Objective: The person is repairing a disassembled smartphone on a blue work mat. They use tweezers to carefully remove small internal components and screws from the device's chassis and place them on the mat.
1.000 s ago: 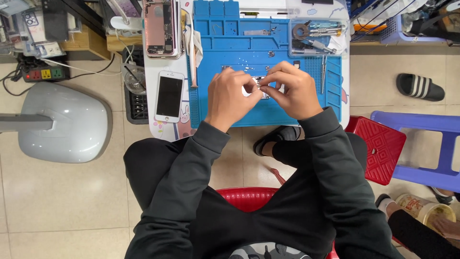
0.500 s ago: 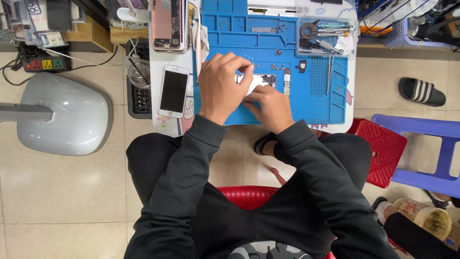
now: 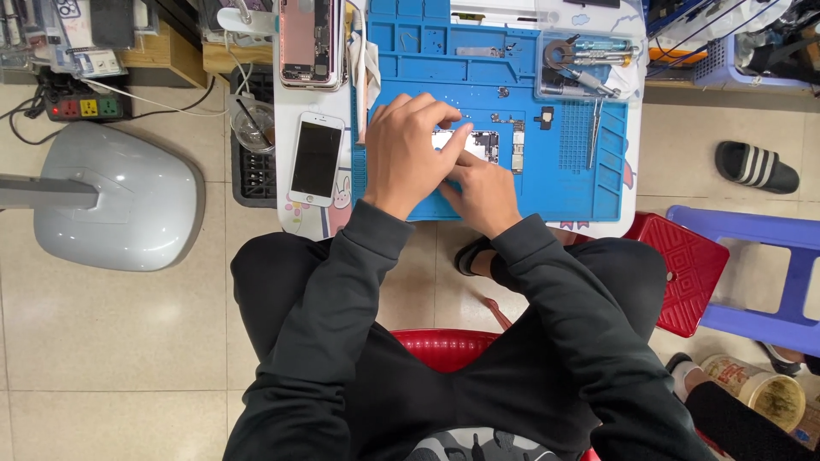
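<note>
Left hand (image 3: 408, 154) covers most of the small board (image 3: 478, 145) on the blue mat (image 3: 564, 183); only the board's right end shows, and its parts are too small to tell. Right hand (image 3: 483, 192) has its fingertips tucked under the left hand, so grip on the board cannot be told. Opened phone (image 3: 311, 43) and mat are cut off by the top edge; tools in the clear tray (image 3: 589, 64) overlap, kinds unclear.

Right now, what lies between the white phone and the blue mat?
Head view: bare white tabletop between the white phone and blue mat; a slim tool lies further up.
</note>
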